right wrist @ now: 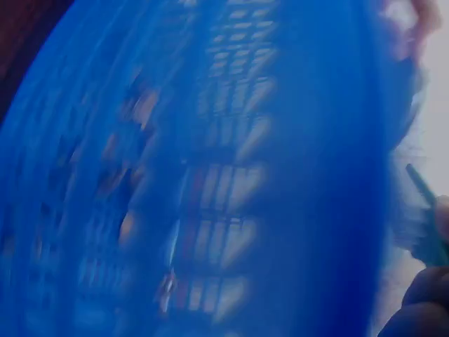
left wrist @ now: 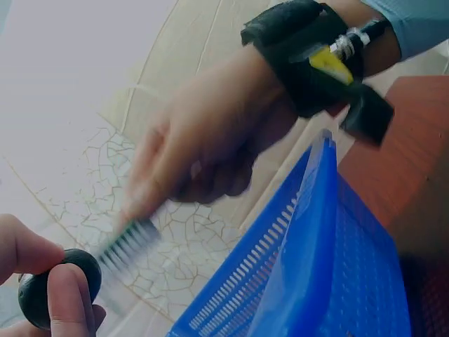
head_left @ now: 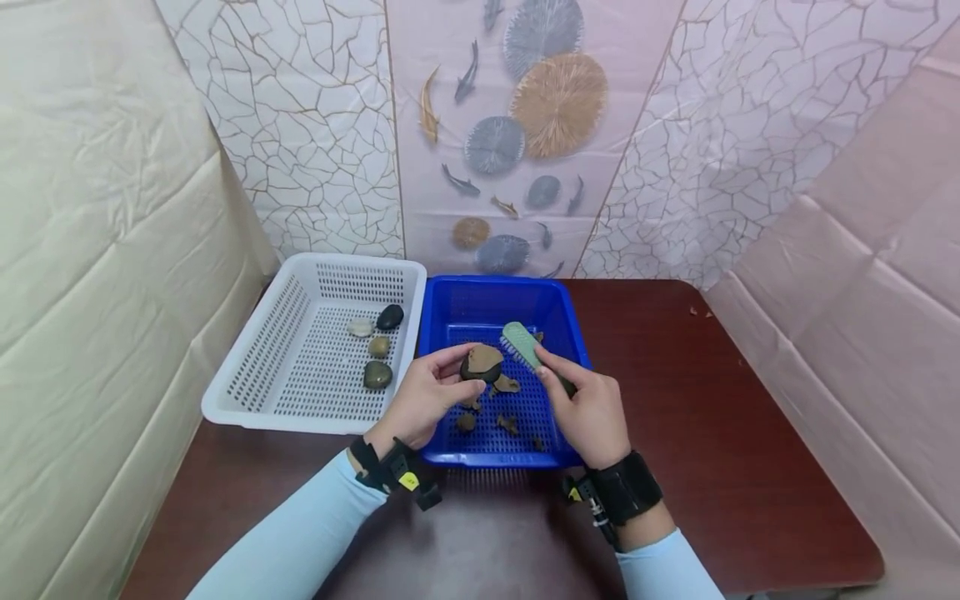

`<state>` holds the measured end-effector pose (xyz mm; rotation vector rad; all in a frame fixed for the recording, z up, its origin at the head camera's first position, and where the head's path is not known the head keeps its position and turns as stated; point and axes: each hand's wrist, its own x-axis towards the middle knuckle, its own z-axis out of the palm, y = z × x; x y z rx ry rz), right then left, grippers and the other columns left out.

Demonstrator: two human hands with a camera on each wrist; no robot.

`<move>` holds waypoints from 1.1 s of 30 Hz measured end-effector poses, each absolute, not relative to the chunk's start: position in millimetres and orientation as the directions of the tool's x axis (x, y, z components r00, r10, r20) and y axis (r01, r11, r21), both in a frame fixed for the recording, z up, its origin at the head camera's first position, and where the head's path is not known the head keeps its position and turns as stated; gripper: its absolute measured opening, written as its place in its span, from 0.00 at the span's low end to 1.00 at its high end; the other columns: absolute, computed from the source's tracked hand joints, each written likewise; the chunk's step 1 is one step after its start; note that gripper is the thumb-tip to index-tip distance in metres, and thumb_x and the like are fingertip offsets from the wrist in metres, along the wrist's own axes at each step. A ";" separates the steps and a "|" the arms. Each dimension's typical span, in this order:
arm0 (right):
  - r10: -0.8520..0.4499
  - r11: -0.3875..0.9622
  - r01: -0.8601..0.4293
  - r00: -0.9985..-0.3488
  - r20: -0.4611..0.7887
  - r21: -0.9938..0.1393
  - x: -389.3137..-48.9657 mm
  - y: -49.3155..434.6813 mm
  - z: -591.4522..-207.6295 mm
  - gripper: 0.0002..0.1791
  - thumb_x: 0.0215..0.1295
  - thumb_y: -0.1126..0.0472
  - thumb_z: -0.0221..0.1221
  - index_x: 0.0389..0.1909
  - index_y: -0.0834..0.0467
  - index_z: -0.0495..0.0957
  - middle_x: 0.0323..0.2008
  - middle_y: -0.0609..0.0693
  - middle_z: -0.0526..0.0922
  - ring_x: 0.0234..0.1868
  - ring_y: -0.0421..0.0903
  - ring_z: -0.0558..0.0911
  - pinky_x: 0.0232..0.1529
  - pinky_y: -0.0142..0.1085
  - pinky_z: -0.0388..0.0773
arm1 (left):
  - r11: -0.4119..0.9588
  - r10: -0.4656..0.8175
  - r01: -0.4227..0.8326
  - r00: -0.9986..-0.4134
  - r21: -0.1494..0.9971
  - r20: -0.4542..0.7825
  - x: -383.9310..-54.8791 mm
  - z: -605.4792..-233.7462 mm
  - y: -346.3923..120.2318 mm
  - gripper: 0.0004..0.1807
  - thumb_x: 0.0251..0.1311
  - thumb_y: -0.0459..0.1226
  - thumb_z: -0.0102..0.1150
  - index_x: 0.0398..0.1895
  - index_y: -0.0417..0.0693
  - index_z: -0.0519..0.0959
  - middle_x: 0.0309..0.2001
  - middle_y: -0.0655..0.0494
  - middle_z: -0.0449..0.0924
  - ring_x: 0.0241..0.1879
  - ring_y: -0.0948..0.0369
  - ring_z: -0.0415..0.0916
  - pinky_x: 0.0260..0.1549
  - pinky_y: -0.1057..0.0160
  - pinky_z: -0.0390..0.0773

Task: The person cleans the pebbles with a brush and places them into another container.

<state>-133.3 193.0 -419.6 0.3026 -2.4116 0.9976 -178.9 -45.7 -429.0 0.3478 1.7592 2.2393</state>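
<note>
Above the blue basket (head_left: pixel 498 459), my left hand (head_left: pixel 422 398) holds a dark rounded stone (head_left: pixel 482 363) between thumb and fingers. A tan, mud-like layer covers the stone's upper face; in the left wrist view the stone (left wrist: pixel 90 263) looks smooth and dark. My right hand (head_left: pixel 596 415) grips a green scrub brush (head_left: pixel 519 337), its pale bristles facing the stone. In the left wrist view the brush and right hand (left wrist: pixel 203 140) are blurred. Several brown clumps (head_left: pixel 507 425) lie in the basket below. The right wrist view is mostly blurred blue basket wall.
A white slotted basket (head_left: pixel 311 423) stands directly left of the blue one. In it lie several stones, among them a black stone (head_left: pixel 390 317) and a grey-green stone (head_left: pixel 377 375). Small brown crumbs (head_left: pixel 693 311) dot the dark red table (head_left: pixel 735 450) at right. Patterned cloth hangs behind.
</note>
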 end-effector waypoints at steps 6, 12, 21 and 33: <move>-0.073 0.615 -0.435 -0.862 0.502 -0.658 -128.1 186.8 -418.2 0.20 0.81 0.56 0.66 0.69 0.49 0.86 0.22 0.45 0.79 0.12 0.36 0.57 0.12 0.34 0.58 | -0.249 0.351 -0.064 -0.936 0.966 0.029 -178.9 -427.2 -46.7 0.34 0.64 0.20 0.68 0.75 0.38 0.77 0.64 0.37 0.84 0.58 0.51 0.87 0.50 0.62 0.90; -0.031 0.723 -0.384 -0.849 0.528 -0.574 -135.5 194.0 -419.1 0.19 0.80 0.57 0.68 0.67 0.51 0.87 0.14 0.40 0.60 0.12 0.33 0.53 0.13 0.34 0.55 | -0.269 0.351 -0.068 -0.936 0.961 0.033 -178.3 -430.6 -47.5 0.35 0.64 0.18 0.67 0.76 0.39 0.76 0.65 0.38 0.84 0.58 0.50 0.87 0.50 0.62 0.90; -0.103 0.660 -0.467 -0.832 0.545 -0.589 -125.4 185.5 -413.2 0.20 0.81 0.57 0.66 0.70 0.49 0.85 0.27 0.48 0.86 0.12 0.35 0.57 0.12 0.34 0.61 | -0.183 0.330 0.071 -0.935 0.980 0.129 -172.1 -428.9 -48.7 0.36 0.60 0.17 0.73 0.71 0.44 0.79 0.64 0.42 0.84 0.48 0.52 0.89 0.43 0.58 0.92; -0.096 0.669 -0.452 -0.840 0.534 -0.590 -125.2 184.7 -418.4 0.20 0.82 0.55 0.66 0.71 0.48 0.85 0.24 0.47 0.82 0.10 0.36 0.55 0.10 0.34 0.60 | 0.113 0.258 0.262 -0.939 0.958 0.226 -170.1 -427.3 -50.9 0.34 0.55 0.23 0.80 0.67 0.52 0.85 0.61 0.50 0.87 0.39 0.55 0.86 0.33 0.63 0.88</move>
